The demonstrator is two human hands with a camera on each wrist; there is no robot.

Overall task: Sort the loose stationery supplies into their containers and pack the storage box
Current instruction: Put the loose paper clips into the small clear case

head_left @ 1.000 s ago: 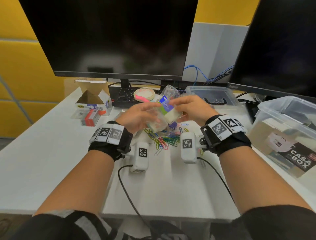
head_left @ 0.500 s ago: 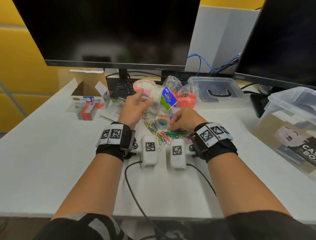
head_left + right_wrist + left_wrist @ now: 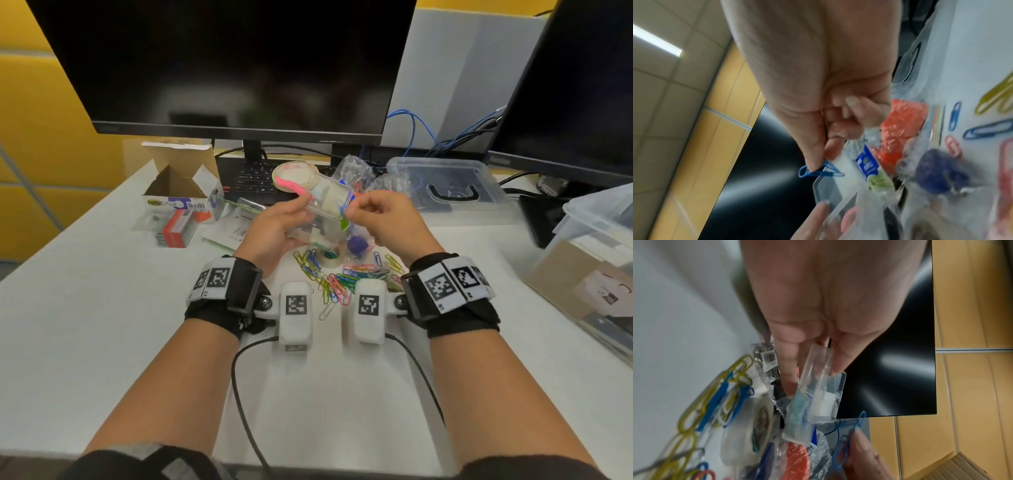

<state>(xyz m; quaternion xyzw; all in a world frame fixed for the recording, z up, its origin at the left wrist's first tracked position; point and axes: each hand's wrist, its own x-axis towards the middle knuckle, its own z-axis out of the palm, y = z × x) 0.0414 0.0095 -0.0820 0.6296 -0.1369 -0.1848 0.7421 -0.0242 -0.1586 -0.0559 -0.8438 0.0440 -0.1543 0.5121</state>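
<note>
- The left hand grips a clear plastic case, its open mouth just beside the right fingertips.
- The right hand pinches a blue paper clip at that mouth; loose paper clips lie below both hands.
- Judged step: filling the case; next, release the clip inside.

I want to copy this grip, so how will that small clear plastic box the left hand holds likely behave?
The clear plastic box looks thin-walled and nearly empty, so probably light and fairly stiff. Its glossy sides may be slippery; the left hand holds it tilted. The right hand pinches a blue paper clip at its rim.
</note>
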